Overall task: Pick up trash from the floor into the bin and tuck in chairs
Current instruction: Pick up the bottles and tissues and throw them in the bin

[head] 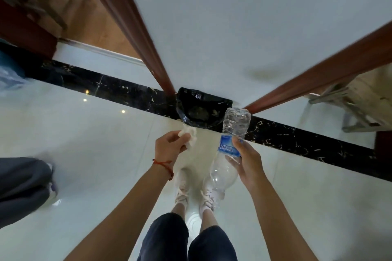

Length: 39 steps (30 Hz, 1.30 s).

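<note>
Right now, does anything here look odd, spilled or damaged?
Nothing spilled. The bottle in the right hand is empty and held with its base toward the bin, neck toward the person. The left hand pinches a crumpled tissue. Both are trash headed for the black-lined bin by the wall.

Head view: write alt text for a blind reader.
A person stands before a black-lined bin, the left hand pinching a tissue and the right hand gripping a clear bottle. Glossy tiles surround their feet.
</note>
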Motion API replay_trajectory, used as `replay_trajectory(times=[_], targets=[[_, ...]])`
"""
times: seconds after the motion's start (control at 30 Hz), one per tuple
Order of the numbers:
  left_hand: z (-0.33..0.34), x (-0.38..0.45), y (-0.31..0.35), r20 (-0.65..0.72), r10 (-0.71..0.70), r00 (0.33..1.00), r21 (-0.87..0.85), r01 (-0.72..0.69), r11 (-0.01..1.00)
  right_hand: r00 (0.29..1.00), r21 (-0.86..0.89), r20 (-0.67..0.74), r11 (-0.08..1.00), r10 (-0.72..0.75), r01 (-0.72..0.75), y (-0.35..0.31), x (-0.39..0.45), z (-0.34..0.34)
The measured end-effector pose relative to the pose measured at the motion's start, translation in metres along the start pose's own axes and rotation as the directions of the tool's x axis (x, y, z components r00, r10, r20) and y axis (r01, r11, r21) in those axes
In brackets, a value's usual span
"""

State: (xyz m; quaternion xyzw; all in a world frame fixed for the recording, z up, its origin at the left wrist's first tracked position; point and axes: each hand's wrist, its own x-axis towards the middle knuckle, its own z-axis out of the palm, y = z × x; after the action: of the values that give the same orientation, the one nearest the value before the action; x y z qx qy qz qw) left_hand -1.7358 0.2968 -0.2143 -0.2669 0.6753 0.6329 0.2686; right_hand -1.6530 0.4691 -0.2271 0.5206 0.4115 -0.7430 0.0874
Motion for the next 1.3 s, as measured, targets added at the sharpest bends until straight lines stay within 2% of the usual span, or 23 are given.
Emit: replay_trajectory(times=[0.17,0.33,0.67,0.83,0.9,1.03,1.13,1.23,1.3], targets=[[0.007,0.056,-0.037,-0.003,0.010,1.000,-0.010,-0.010,1.000,0.999,-0.043,-0.036,0.999,0.006,-0.008,0.034,0.070,0.002],[0.004,0.111,-0.071,-0.031,0.000,1.000,-0.027,-0.001,1.000,0.997,-0.015,-0.070,0.999,0.029,-0.030,0.063,0.135,0.012],[-0.015,0.182,-0.116,-0.099,-0.059,0.993,-0.059,0.053,0.997,0.963,0.180,-0.235,0.980,0.129,-0.088,0.082,0.236,0.051],[-0.028,0.189,-0.122,-0.115,-0.080,0.990,-0.074,0.071,0.995,0.967,0.273,-0.220,0.960,0.131,-0.068,0.075,0.259,0.065],[-0.030,0.191,-0.120,-0.117,-0.079,0.990,-0.079,0.070,0.994,0.969,0.260,-0.210,0.963,0.132,-0.075,0.075,0.263,0.064],[-0.026,0.194,-0.117,-0.109,-0.071,0.991,-0.052,0.066,0.996,0.965,0.142,-0.237,0.987,0.111,-0.078,0.082,0.258,0.057],[-0.016,0.194,-0.116,-0.084,-0.043,0.996,0.015,0.044,0.999,0.972,-0.136,-0.228,0.990,-0.055,0.024,0.092,0.245,0.051],[-0.003,0.193,-0.119,-0.039,0.012,0.999,0.138,-0.006,0.990,0.957,-0.489,-0.127,0.856,-0.262,0.170,0.104,0.224,0.044],[0.006,0.194,-0.122,0.005,0.065,0.998,0.280,-0.064,0.958,0.915,-0.671,0.015,0.674,-0.403,0.308,0.112,0.213,0.035]])
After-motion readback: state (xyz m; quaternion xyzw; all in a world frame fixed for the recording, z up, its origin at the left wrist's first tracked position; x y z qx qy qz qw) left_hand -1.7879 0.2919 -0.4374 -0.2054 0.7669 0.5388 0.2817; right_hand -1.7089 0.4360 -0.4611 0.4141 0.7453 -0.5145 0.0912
